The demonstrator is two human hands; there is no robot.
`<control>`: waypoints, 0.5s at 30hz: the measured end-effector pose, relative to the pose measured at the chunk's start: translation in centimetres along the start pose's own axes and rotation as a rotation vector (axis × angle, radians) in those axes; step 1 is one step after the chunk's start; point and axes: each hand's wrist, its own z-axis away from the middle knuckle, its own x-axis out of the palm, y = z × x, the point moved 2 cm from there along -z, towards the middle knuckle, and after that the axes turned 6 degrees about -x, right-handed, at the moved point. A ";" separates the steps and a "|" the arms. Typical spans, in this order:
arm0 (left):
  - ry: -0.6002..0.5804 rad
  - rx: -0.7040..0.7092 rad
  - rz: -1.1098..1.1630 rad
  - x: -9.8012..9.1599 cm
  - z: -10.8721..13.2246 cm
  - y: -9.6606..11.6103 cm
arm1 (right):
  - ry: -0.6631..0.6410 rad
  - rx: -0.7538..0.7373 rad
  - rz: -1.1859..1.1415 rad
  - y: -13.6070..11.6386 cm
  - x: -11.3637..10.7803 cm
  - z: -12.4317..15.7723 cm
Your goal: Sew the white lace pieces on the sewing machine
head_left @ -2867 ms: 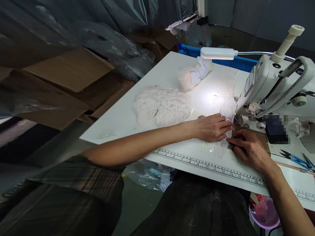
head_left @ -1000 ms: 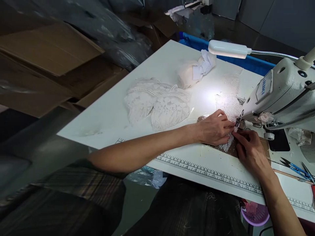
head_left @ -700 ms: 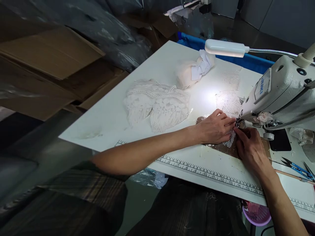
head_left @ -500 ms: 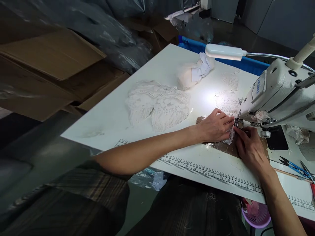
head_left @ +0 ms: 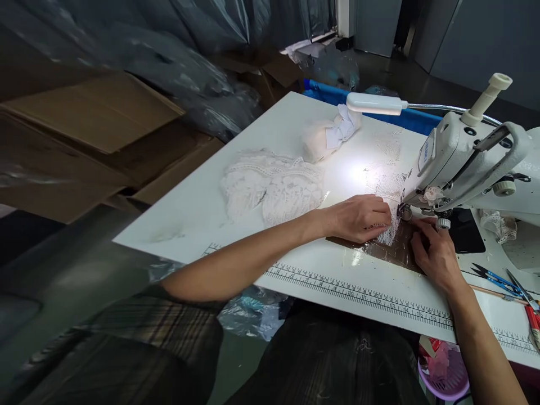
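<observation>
One industrial sewing machine [head_left: 458,154] has white lace [head_left: 385,183] at its presser foot [head_left: 400,211], more lying behind than in front, so seemingly well along (stitching too fine to make out). Both hands are apart: the left hand [head_left: 366,218], curled, rests on the lace, its grip hidden; the right hand [head_left: 436,250], loosely open, sits beside the foot.

Left hand [head_left: 360,218] on the lace strip [head_left: 390,229], right hand [head_left: 439,259] to its right, sewing machine [head_left: 447,149] just behind; lace pile [head_left: 276,185] sits left, bundle [head_left: 320,140] behind that, snips [head_left: 498,279] out right, basket [head_left: 458,387] below the table [head_left: 154,228]!
</observation>
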 end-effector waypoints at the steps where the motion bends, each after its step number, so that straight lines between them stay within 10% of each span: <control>1: -0.041 0.018 0.044 0.0 0.0 0.2 | -0.004 0.003 -0.002 0.0 0.0 0.0; 15: -0.113 -0.024 0.050 0.6 0.0 0.5 | -0.039 0.038 -0.019 0.2 0.1 0.0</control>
